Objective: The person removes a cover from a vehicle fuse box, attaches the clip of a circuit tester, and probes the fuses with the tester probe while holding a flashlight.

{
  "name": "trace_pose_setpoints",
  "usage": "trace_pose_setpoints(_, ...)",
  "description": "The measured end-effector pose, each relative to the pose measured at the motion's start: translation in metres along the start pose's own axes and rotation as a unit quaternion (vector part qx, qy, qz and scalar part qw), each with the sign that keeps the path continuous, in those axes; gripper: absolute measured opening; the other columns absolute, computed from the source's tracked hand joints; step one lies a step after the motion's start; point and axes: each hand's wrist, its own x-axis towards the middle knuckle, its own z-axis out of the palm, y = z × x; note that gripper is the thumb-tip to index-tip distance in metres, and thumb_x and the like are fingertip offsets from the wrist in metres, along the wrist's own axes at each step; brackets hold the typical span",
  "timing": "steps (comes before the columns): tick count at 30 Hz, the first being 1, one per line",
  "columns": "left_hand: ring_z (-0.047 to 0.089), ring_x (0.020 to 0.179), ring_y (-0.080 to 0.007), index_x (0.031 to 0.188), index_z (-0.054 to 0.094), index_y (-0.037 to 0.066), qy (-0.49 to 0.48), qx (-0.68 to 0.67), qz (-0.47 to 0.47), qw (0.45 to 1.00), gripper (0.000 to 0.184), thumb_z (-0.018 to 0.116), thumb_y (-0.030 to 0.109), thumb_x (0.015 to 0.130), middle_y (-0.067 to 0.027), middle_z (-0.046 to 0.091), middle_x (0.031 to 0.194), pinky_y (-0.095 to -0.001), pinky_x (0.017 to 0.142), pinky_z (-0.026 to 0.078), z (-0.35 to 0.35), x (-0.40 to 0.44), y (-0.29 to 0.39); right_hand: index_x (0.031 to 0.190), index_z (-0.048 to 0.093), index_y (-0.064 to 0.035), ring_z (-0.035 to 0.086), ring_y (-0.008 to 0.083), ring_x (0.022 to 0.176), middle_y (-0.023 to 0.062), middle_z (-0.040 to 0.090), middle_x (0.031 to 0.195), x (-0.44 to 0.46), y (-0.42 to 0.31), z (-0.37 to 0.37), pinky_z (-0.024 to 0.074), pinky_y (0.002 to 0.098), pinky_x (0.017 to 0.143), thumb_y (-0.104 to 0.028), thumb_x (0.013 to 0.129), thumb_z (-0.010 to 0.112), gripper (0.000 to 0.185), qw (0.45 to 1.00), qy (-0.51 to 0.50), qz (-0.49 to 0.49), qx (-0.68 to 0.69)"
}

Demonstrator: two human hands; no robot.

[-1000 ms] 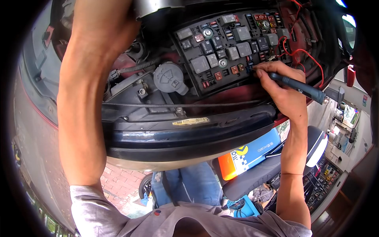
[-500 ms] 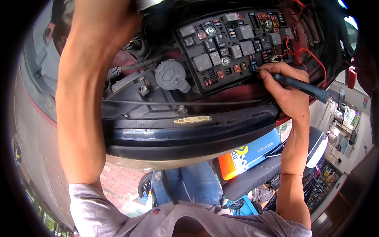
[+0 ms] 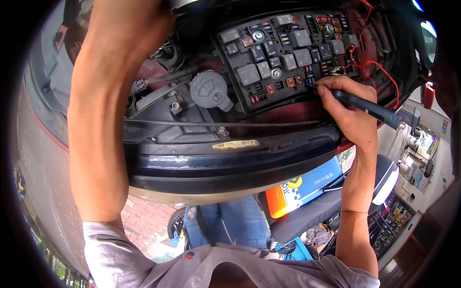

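My right hand (image 3: 348, 103) is closed around a dark circuit test probe (image 3: 372, 107). The probe's thin metal tip reaches the small blue fuses at the lower right part of the fuse box (image 3: 288, 57). This black box is packed with grey and black relays and with red, tan and blue fuses. My left hand (image 3: 137, 21) is at the top left, beyond the washer fluid cap (image 3: 209, 90). Its fingers are cut off by the top edge of the view, so what they touch is hidden.
Red wires (image 3: 379, 67) loop beside the fuse box. The car's front edge (image 3: 230, 165) runs between my body and the engine bay. Below it, a blue and orange box (image 3: 307, 185) rests on a black scooter seat (image 3: 307, 218). Brick paving (image 3: 146, 218) shows underneath.
The view has shifted very slightly. My right hand stays at the fuse box with the test probe, its tip by the same blue fuses. My left arm has hardly moved.
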Motion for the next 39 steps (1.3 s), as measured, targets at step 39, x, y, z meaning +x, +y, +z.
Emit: trace_pose_setpoints(39, 0.066, 0.061, -0.0114, 0.118, 0.056, -0.005, 0.022, -0.009, -0.014, 1.0, 0.046, 0.059, 0.039, 0.105, -0.0141, 0.07, 0.085, -0.0201, 0.051, 0.057, 0.001, 0.006, -0.005, 0.091, 0.073, 0.0013, 0.073, 0.0159, 0.071, 0.0111, 0.075, 0.081, 0.0, -0.001, -0.002, 0.0543, 0.0277, 0.067, -0.006, 0.085, 0.076, 0.01, 1.0, -0.002, 0.01, -0.007)
